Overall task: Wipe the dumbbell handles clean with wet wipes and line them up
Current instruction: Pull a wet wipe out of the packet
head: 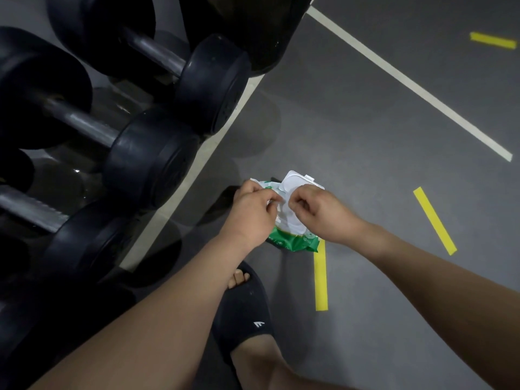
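Note:
A green and white pack of wet wipes (295, 240) lies on the grey floor with its white flip lid (298, 180) standing open. My left hand (251, 211) grips the pack's left side, fingers curled over it. My right hand (319, 211) pinches at the opening in the middle of the pack; the wipe under the fingertips is mostly hidden. Several black dumbbells with steel handles lie in a row on the left, one in the middle (87, 123), one further back (157, 53) and one nearer (28, 209).
A pale floor line (197, 170) runs beside the dumbbells. A white line (408, 80) and yellow tape strips (434, 220) (320, 280) mark the grey floor. My foot in a black slide sandal (244, 311) stands just below the pack.

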Demonstrator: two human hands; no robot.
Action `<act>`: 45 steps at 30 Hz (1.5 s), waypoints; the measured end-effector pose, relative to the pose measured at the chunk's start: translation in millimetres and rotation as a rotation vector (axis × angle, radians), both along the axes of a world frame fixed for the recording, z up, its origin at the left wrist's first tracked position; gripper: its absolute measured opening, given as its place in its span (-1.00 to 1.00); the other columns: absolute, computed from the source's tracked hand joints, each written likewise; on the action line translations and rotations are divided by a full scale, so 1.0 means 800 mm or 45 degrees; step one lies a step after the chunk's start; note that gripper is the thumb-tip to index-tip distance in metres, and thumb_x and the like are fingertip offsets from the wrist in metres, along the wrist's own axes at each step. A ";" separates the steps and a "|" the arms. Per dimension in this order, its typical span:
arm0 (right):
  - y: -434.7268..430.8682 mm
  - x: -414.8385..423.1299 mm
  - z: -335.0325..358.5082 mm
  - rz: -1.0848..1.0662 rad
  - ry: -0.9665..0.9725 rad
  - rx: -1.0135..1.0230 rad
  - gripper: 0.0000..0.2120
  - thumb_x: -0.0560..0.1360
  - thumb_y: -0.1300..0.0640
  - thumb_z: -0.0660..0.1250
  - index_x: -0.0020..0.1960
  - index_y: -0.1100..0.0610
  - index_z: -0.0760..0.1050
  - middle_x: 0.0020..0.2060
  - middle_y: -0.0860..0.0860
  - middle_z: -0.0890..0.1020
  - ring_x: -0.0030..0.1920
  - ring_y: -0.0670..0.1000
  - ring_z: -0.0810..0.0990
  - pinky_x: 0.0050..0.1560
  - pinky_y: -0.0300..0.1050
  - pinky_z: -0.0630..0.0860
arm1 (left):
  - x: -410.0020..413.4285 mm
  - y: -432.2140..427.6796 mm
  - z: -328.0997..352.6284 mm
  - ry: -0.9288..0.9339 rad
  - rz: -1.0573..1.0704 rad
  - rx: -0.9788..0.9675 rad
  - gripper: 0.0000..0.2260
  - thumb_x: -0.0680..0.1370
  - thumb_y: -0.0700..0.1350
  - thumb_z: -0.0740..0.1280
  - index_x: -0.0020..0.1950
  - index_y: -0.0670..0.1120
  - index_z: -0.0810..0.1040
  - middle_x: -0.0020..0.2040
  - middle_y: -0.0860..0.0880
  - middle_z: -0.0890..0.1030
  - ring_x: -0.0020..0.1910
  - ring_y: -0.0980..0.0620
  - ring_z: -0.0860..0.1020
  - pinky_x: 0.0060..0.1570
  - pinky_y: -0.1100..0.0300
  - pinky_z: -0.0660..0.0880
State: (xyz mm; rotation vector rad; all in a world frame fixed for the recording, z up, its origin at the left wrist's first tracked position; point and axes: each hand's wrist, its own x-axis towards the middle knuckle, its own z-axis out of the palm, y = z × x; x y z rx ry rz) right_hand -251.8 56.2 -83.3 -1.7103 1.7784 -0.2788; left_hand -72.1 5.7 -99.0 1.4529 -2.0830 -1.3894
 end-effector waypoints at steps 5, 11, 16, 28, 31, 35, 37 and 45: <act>0.005 0.006 -0.005 0.042 0.071 -0.071 -0.94 0.45 0.23 0.43 -0.10 0.15 0.56 -0.25 -0.10 0.47 -0.23 -0.14 0.38 -0.19 -0.37 0.36 | 0.002 0.001 -0.001 0.004 -0.019 -0.016 -0.81 0.60 -0.22 0.32 0.12 -0.08 0.69 0.07 0.03 0.35 0.21 -0.06 0.45 0.21 0.39 0.26; 0.004 0.009 -0.002 -0.040 -0.097 -0.028 -0.87 0.48 0.32 0.36 -0.18 0.12 0.53 -0.28 -0.03 0.52 -0.24 -0.05 0.46 -0.20 -0.20 0.42 | 0.000 0.004 0.002 -0.038 -0.030 0.040 -0.82 0.58 -0.05 0.35 0.13 -0.04 0.67 0.12 0.04 0.33 0.26 0.00 0.35 0.19 0.45 0.17; -0.004 0.009 0.014 -0.352 -0.399 0.130 -0.86 0.54 0.35 0.33 -0.15 0.17 0.53 -0.29 -0.05 0.54 -0.27 -0.11 0.46 -0.19 -0.26 0.41 | 0.001 0.007 0.001 -0.040 -0.045 0.029 -0.75 0.49 -0.13 0.45 0.16 -0.01 0.64 0.13 0.05 0.31 0.26 -0.01 0.34 0.15 0.46 0.19; -0.008 0.004 0.026 -0.641 -0.336 0.206 -0.89 0.58 0.13 0.37 -0.10 0.05 0.48 -0.31 -0.09 0.53 -0.31 -0.12 0.49 -0.20 -0.24 0.48 | -0.005 0.012 0.004 -0.080 0.011 0.081 -0.72 0.48 -0.14 0.47 0.18 -0.01 0.59 0.16 0.05 0.30 0.27 0.01 0.30 0.12 0.42 0.22; -0.012 0.004 0.036 -0.809 -0.368 0.027 -0.86 0.59 0.20 0.30 -0.15 0.12 0.44 -0.32 0.00 0.49 -0.30 -0.04 0.48 -0.25 -0.24 0.44 | 0.003 0.011 0.005 -0.014 -0.019 0.113 -0.58 0.45 -0.14 0.51 0.29 0.02 0.53 0.21 0.05 0.31 0.31 0.00 0.31 0.24 0.30 0.30; -0.026 -0.014 0.065 -1.177 -0.652 -0.184 -0.89 0.37 0.15 0.14 -0.28 0.19 0.30 -0.37 0.03 0.29 -0.32 -0.02 0.26 -0.35 -0.13 0.21 | 0.013 0.013 0.007 0.055 0.053 0.132 -0.55 0.44 -0.22 0.47 0.28 -0.06 0.41 0.22 0.00 0.39 0.26 -0.02 0.42 0.17 0.19 0.40; -0.030 -0.024 0.072 -1.243 -0.648 -0.205 -0.83 0.34 0.13 0.13 -0.29 0.24 0.23 -0.32 0.10 0.24 -0.26 0.06 0.20 -0.30 -0.08 0.11 | 0.014 0.018 0.006 0.027 0.008 0.048 -0.66 0.46 -0.19 0.46 0.18 -0.11 0.46 0.19 0.02 0.38 0.24 -0.02 0.41 0.16 0.19 0.40; -0.027 -0.026 0.076 -1.181 -0.638 -0.035 -0.84 0.28 0.10 0.14 -0.35 0.17 0.21 -0.41 0.01 0.26 -0.34 0.02 0.20 -0.36 -0.11 0.10 | -0.002 0.042 0.006 -0.306 -0.513 -0.200 -0.52 0.49 -0.10 0.35 0.38 0.22 0.48 0.57 0.04 0.04 0.49 -0.13 0.01 0.41 -0.01 0.30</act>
